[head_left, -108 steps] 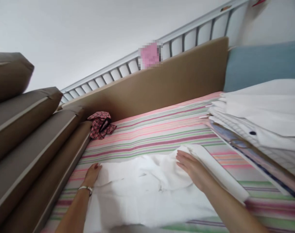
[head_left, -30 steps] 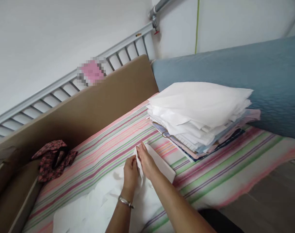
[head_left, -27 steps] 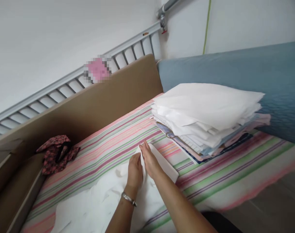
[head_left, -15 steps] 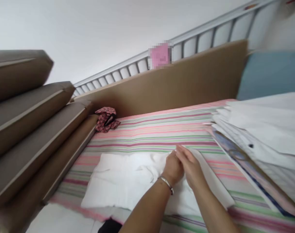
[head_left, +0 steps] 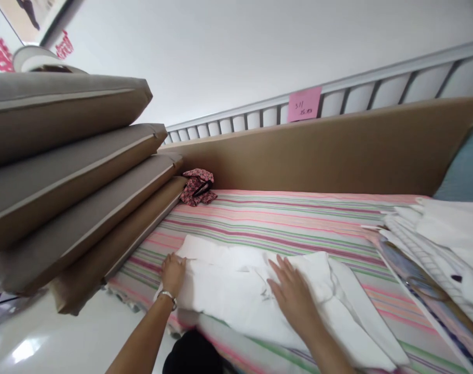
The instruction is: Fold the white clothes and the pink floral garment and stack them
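A white garment [head_left: 228, 280] lies lengthwise across the striped bed cover, with creases near its middle and a long sleeve-like strip folded down at its right end. My left hand [head_left: 173, 272], wearing a silver bracelet, is at the garment's left edge with its fingers closed on the cloth. Over the right half, my right hand [head_left: 293, 296] lies palm down with fingers spread, holding nothing. A stack of folded clothes [head_left: 446, 259], white, striped and blue, sits to the right of the garment.
Thick brown-grey cushions [head_left: 84, 182] are piled on the left. A crumpled pink patterned cloth [head_left: 198, 187] rests beside them on the striped cover [head_left: 283, 213]. Behind stand a brown padded board [head_left: 318, 153] and a white rail with a pink note [head_left: 304, 104].
My hands, together over the garment's right part before, are now apart. The left has moved to the garment's left edge; the right is spread flat. The view has shifted left.
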Demonstrator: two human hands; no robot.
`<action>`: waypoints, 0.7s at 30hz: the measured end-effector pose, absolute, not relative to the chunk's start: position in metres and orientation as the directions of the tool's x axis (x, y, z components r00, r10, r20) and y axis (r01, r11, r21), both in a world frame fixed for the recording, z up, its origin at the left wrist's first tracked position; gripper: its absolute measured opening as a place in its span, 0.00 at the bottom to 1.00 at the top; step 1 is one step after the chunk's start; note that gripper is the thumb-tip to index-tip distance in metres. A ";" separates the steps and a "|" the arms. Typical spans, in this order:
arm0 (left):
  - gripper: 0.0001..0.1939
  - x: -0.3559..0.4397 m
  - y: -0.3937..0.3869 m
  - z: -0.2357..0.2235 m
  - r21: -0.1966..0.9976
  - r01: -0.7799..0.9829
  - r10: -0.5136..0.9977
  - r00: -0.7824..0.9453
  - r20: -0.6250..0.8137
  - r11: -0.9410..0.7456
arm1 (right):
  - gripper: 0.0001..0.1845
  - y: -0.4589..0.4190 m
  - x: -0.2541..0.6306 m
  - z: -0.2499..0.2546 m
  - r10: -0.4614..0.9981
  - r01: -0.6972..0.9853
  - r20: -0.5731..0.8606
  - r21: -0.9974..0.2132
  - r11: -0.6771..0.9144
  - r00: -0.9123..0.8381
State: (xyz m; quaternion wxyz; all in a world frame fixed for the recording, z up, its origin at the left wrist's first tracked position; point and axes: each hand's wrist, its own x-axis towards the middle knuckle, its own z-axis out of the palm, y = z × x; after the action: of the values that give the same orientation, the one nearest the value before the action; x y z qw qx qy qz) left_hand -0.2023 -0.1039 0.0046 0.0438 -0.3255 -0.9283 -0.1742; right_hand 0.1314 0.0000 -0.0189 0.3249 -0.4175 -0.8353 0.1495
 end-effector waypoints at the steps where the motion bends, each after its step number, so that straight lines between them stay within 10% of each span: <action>1: 0.26 -0.207 -0.106 0.003 0.282 0.603 0.572 -0.798 0.191 0.747 | 0.24 -0.006 0.127 -0.026 0.788 0.645 0.370 -0.452 0.616 -0.492; 9: 0.27 -0.231 -0.089 -0.005 0.204 0.600 0.582 -0.800 0.148 0.773 | 0.24 -0.010 0.125 -0.051 0.799 0.771 0.237 -0.217 0.599 -0.553; 21: 0.19 -0.272 -0.086 -0.011 0.315 0.640 0.688 -0.723 -0.060 0.701 | 0.20 -0.009 0.124 -0.029 0.820 0.737 0.138 -0.374 0.563 -0.556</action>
State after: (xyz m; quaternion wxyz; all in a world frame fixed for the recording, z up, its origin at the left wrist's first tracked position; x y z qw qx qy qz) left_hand -0.2721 -0.0861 -0.0110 -0.0867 -0.3617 -0.9180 -0.1374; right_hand 0.1237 -0.0092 -0.0294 0.1500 -0.4466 -0.8712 0.1379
